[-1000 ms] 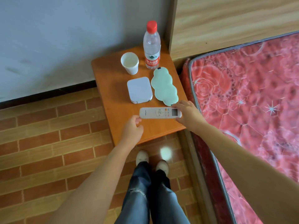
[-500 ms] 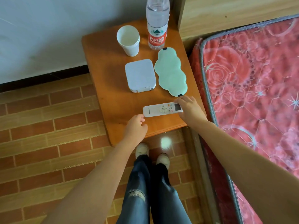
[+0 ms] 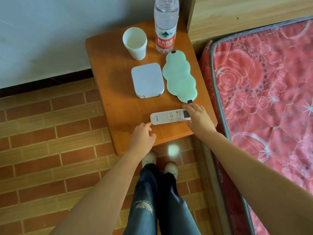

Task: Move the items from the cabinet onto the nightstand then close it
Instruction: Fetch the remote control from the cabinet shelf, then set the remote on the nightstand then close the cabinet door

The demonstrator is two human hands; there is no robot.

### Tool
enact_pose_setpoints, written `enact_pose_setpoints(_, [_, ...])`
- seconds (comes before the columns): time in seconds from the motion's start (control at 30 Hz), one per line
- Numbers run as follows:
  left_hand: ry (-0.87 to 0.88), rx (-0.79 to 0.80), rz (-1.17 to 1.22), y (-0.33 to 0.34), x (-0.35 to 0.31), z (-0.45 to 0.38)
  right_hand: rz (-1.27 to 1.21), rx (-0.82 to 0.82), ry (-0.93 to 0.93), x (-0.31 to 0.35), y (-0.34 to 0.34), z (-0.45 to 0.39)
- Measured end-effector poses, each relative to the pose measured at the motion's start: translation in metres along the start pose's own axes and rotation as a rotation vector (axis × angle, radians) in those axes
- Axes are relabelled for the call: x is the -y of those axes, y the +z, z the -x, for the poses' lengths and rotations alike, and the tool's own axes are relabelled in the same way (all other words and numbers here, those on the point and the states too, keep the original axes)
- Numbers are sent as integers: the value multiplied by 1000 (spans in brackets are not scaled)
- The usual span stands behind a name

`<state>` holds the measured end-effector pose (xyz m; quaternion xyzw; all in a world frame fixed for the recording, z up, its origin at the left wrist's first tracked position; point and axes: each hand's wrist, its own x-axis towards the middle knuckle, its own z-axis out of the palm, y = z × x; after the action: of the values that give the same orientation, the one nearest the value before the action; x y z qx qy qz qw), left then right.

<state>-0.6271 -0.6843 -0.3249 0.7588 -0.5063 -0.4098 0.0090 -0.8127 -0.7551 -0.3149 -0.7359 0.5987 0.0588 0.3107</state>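
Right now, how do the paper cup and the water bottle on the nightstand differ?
The paper cup is white and opaque; the water bottle is clear plastic with a red label. The cup is short and open-topped, while the bottle stands much taller, its top cut off by the frame. Both stand upright, side by side, at the back of the nightstand.

The water bottle (image 3: 165, 26) wears a red label with white Chinese characters, 农夫山泉, and "NONGFU SPRING" printed small beneath them. The remote control (image 3: 169, 117) has small dark lettering at its left end, too tiny to read.
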Motion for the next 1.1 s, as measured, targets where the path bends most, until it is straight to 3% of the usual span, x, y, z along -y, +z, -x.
enact_pose_setpoints(0.3, [63, -60, -336, -87, -11, 31, 84, 1, -14, 27, -72, 27])
enact_pose_setpoints(0.6, [221, -449, -556, -242, -40, 106, 201, -261, -181, 124, -204, 75])
enact_pose_setpoints(0.83, [274, -703, -602, -290, -55, 187, 241, -457, -363, 185, -256, 134])
enact_pose_setpoints(1.1, [83, -830, -586, -284, -27, 280, 352, -284, -513, 217, -265, 185])
